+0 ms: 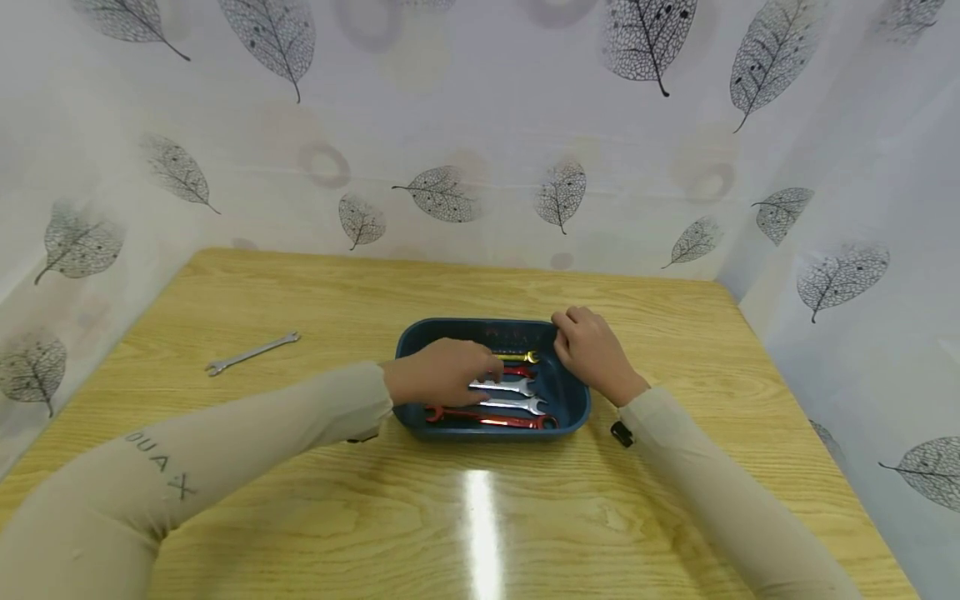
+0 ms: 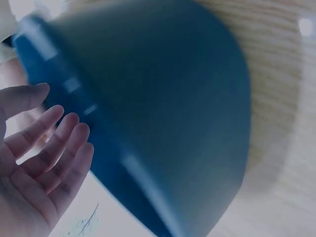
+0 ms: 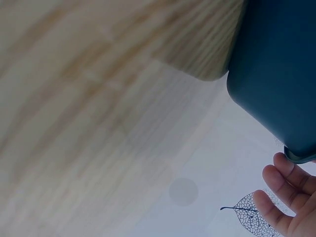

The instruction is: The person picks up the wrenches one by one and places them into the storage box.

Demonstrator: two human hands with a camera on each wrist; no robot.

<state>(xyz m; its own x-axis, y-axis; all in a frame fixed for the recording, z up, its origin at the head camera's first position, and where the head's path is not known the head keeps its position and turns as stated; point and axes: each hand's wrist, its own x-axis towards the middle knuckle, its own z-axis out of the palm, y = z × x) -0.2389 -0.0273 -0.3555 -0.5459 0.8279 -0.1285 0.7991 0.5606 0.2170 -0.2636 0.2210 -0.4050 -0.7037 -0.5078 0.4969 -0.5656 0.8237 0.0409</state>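
Dark blue rectangular plastic tray [image 1: 573,408] at centre of light wood-grain tabletop [image 1: 300,500], w/ several wrenches lying crosswise inside. Left hand [image 1: 442,373] reaching in over tray's left rim, fingertips down on silver open-end wrench [image 1: 508,387] near tray's middle; actual pinch not discernible from head view. In left wrist view, fingers [image 2: 59,153] loosely spread and fairly straight, just beside blurred blue tray wall [image 2: 163,113], nothing visibly clasped. Right hand [image 1: 591,350] at tray's far right corner, fingers bent over rim, knuckles up; hold on rim vs. mere resting: can't tell. In right wrist view, fingertips [image 3: 281,190] showing just under tray's edge [image 3: 276,69], relaxed, apart from it.

Inside tray, front to back: long red wrench [image 1: 487,418] along near wall, second silver wrench [image 1: 517,405] just behind it, then silver wrench under left fingertips, short red wrench [image 1: 517,371] partly hidden by left hand, yellow-tipped wrench [image 1: 521,357] nearest far wall. Lone slim silver wrench [image 1: 252,353] lying flat on tabletop, well apart from tray, to the left. Beige long sleeves [image 1: 225,450] on both arms, small black wrist-cam mount [image 1: 621,433] at right cuff. White leaf-print curtain [image 1: 480,125] around tabletop on three sides.
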